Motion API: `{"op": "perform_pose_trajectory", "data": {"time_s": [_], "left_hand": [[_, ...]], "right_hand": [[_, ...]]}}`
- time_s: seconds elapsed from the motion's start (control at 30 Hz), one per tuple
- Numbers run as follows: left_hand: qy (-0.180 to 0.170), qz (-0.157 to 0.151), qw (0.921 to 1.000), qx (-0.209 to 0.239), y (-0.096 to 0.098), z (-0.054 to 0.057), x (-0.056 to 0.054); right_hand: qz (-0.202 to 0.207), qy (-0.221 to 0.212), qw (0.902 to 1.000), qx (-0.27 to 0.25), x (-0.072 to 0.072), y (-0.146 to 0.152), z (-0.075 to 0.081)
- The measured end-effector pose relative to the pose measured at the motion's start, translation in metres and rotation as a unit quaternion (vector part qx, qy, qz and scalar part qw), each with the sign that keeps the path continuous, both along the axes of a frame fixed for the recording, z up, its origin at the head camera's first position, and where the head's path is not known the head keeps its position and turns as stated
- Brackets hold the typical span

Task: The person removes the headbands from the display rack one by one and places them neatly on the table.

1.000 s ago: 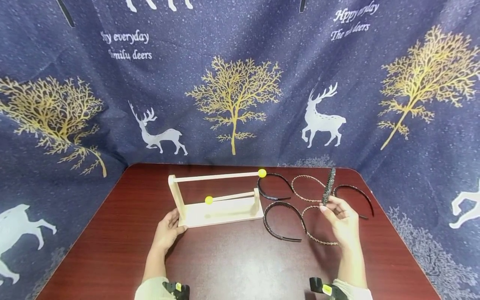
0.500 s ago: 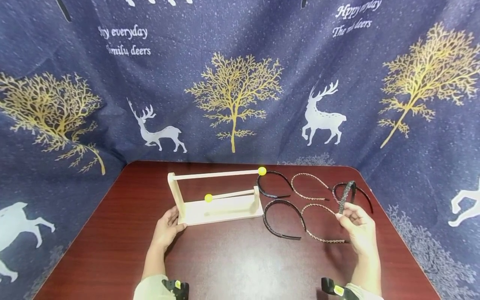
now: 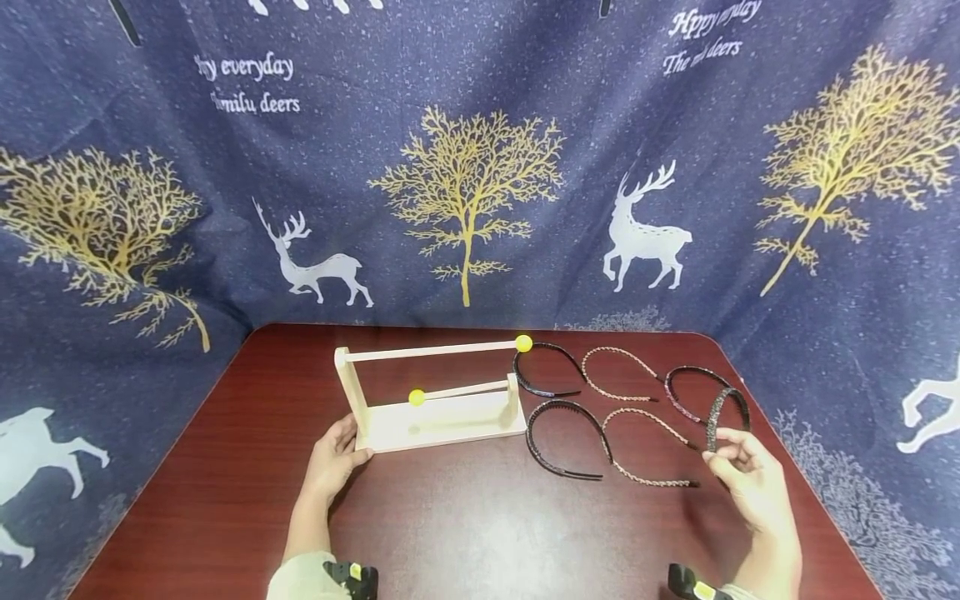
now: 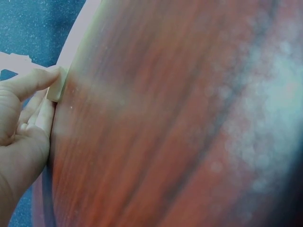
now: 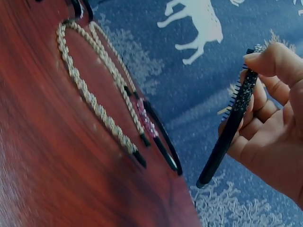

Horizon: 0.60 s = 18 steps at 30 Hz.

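Observation:
My left hand [image 3: 333, 462] pinches the left end of the base of a pale wooden stand [image 3: 442, 429], thumb on top. The stand has two horizontal bars, each tipped with a yellow ball [image 3: 523, 343]. At the table's right side my right hand [image 3: 753, 483] holds a black headband [image 3: 717, 412] by one part between thumb and fingers, raised above the table. In the right wrist view that headband [image 5: 243, 99] shows a glittery outer face, small inner teeth and a smooth black end. In the left wrist view the thumb lies over the edge of the stand's base [image 4: 57, 87].
Several headbands lie on the dark red table [image 3: 450, 525] right of the stand: black ones, including a toothed one [image 3: 558, 473], braided gold ones [image 3: 647, 481], and one with a pink section [image 3: 678, 407]. A blue cloth with deer [image 3: 322, 271] hangs behind.
My right hand has moved right and toward me with the black headband, which has turned from nearly edge-on to show its curve. The left hand and stand stay in place.

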<state>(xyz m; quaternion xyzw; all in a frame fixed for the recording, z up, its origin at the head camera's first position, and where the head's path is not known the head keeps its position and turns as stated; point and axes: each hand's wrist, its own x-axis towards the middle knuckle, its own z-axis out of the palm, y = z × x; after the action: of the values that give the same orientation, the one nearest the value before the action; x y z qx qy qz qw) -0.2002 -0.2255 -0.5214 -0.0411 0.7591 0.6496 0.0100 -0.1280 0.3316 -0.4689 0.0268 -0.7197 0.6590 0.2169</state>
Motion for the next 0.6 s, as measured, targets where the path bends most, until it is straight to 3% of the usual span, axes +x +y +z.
{"op": "perform_pose_trajectory", "data": {"time_s": [0.13,0.33,0.43,0.6], "left_hand": [[0.001,0.002,1.0,-0.001,0.0,0.0,0.0],[-0.001,0.003,1.0,-0.002,0.001,0.002,0.001],[-0.003,0.002,1.0,-0.008,0.001,0.004,0.002],[-0.005,0.002,0.9999,-0.01,0.002,0.004,0.003]], "right_hand": [[-0.051,-0.068,0.9905,0.108,0.006,0.008,0.001],[-0.08,-0.131,0.9548,0.255,0.012,0.016,0.002],[-0.07,-0.155,0.9432,0.285,0.015,0.018,0.002],[-0.056,-0.193,0.9335,0.297,0.019,0.021,-0.001]]}}
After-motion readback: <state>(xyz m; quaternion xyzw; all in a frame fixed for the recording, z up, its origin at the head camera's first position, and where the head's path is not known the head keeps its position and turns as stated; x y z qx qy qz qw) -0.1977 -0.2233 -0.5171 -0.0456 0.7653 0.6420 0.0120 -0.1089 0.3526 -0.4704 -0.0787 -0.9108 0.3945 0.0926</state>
